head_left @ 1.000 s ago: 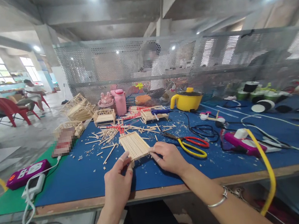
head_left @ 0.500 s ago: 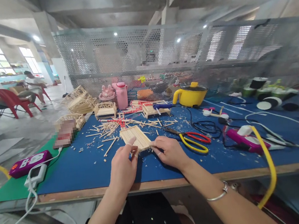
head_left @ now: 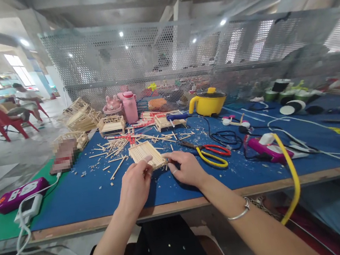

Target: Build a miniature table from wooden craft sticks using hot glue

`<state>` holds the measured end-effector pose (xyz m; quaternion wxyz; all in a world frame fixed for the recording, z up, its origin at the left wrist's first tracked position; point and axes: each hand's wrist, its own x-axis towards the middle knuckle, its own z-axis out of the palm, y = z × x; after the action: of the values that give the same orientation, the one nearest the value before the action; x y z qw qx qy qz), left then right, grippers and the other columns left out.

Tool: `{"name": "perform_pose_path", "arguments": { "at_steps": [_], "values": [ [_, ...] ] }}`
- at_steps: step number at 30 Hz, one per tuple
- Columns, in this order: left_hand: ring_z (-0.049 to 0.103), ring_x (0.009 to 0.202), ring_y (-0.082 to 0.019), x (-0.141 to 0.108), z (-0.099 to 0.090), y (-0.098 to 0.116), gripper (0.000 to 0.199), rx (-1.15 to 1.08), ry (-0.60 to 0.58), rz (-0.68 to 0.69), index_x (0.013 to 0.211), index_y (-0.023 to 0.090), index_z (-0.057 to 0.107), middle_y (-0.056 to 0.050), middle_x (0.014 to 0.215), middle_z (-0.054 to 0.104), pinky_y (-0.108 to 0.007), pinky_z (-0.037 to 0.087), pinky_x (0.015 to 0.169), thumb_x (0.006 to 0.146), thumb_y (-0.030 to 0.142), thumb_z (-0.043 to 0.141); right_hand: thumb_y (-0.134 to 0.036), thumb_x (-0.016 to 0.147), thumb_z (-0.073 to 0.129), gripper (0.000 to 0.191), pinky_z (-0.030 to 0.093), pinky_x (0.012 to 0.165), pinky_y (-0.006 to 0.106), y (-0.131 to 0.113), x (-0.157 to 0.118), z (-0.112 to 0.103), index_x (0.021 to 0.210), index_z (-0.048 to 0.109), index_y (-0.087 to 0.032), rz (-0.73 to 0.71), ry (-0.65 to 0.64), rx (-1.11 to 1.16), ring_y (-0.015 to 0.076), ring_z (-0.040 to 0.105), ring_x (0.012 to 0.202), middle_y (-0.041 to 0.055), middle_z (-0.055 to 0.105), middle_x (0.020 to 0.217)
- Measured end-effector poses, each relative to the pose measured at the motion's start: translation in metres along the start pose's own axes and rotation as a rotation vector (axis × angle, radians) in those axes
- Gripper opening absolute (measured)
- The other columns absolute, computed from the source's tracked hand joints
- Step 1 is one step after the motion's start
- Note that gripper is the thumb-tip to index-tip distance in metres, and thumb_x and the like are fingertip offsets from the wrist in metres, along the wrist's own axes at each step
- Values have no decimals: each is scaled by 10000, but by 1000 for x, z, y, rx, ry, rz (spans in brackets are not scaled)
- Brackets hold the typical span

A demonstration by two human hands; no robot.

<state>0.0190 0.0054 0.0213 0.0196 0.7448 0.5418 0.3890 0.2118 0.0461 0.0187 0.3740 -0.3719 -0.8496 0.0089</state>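
Note:
A small panel of pale wooden sticks (head_left: pixel 146 152), laid side by side, is held tilted just above the blue table mat. My left hand (head_left: pixel 136 186) is closed on its near left edge, thumb on top and fingers underneath. At the panel's right corner, the thumb and forefinger of my right hand (head_left: pixel 186 169) pinch the edge; whether a tiny piece is also between them I cannot make out. Behind the panel lies a pile of loose sticks (head_left: pixel 114 146), some with red ends. Scissors (head_left: pixel 213 155) with one red and one yellow handle rest to the right of my right hand.
Small stick-built furniture pieces (head_left: pixel 111 125) stand at the back left. A blue glue gun (head_left: pixel 177 116) lies near a yellow pot (head_left: pixel 210 102) and a pink bottle (head_left: pixel 130 107). Purple power strips (head_left: pixel 22 195) and cables flank the work area. A mesh screen (head_left: pixel 136 61) rises behind.
My view has turned slightly right, so everything sits further left. The right hand's thumb and forefinger have shifted at the panel's corner. My left hand keeps its grip.

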Motion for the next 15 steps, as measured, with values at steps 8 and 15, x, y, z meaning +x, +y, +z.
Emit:
{"name": "perform_pose_path", "arguments": {
  "at_steps": [8,15],
  "values": [
    [654,841,-203,3,-5,0,339,-4,-58,14,1120,220,618,-25,877,737,-308,502,751,809,122,524,-203,842,554,115,466,722,265,1,1,2,859,668,-199,-62,24,14,160,614,771,45,666,806],
    [677,885,-185,3,-4,-3,387,-143,-58,-63,1145,222,606,-7,889,749,-290,508,796,789,90,536,-175,858,540,108,460,721,263,0,2,1,866,646,-191,-31,-27,18,158,604,771,47,654,819]
  ]
}}
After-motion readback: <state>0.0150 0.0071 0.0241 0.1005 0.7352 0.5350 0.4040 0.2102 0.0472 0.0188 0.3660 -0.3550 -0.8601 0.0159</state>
